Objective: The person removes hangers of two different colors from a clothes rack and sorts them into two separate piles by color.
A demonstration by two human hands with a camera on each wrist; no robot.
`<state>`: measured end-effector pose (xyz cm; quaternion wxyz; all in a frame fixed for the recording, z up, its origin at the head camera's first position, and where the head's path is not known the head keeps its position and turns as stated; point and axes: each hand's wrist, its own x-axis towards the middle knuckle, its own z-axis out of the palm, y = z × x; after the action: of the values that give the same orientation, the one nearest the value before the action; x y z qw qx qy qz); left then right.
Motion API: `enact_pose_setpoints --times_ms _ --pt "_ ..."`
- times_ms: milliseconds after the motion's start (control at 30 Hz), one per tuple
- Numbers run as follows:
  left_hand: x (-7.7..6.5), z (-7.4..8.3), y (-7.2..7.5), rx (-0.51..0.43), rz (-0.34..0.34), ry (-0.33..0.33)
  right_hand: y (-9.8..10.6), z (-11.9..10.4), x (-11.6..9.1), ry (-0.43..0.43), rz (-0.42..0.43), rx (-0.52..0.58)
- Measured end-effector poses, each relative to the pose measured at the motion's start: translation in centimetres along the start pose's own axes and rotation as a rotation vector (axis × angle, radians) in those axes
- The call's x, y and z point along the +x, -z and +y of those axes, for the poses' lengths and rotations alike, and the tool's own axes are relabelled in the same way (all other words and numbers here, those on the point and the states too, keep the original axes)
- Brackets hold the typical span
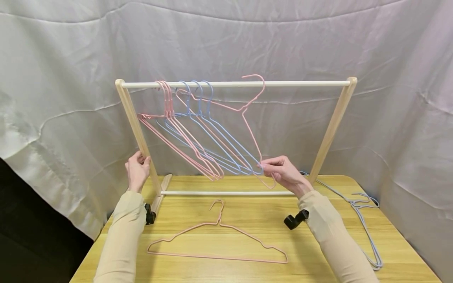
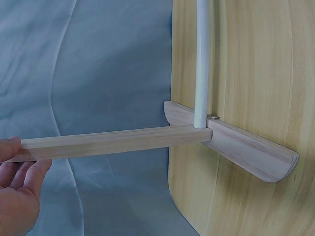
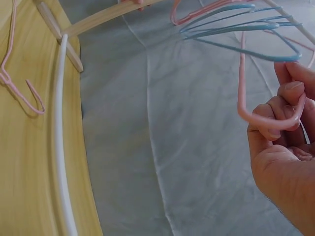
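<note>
My left hand (image 1: 138,171) grips the left wooden post (image 2: 108,142) of a small garment rack, its fingers around the post in the left wrist view. My right hand (image 1: 286,173) pinches one lower corner of a pink hanger (image 3: 242,78). That hanger is tilted, and its hook stands at the height of the white top rail (image 1: 301,83); whether the hook touches the rail I cannot tell. Left of it, several pink hangers (image 1: 170,102) and three blue hangers (image 1: 211,98) hang from the rail. The blue ones are close to my right fingertips.
Another pink hanger (image 1: 217,257) lies flat on the wooden table (image 1: 198,271) in front of the rack. Blue-grey hangers (image 1: 366,228) lie at the table's right side. A white lower bar (image 1: 226,193) joins the posts. Grey curtain (image 1: 226,47) surrounds the back.
</note>
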<state>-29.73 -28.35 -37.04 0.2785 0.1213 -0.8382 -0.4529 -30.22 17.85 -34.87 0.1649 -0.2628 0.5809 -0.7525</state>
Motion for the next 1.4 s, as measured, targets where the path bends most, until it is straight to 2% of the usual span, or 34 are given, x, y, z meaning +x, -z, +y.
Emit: enact_pose_setpoints --times_ms 467,1067,1400 --pt "0.1 -0.1 -0.1 -0.003 -0.003 0.011 1.1 1.2 -0.9 0.021 -0.033 -0.019" --pt "0.1 -0.1 -0.1 0.002 0.002 0.010 2.6 3.4 -2.2 -0.067 0.012 -0.055" --pt "0.1 0.0 -0.1 -0.003 -0.005 0.014 3.5 5.1 -3.1 -0.075 -0.019 -0.036"
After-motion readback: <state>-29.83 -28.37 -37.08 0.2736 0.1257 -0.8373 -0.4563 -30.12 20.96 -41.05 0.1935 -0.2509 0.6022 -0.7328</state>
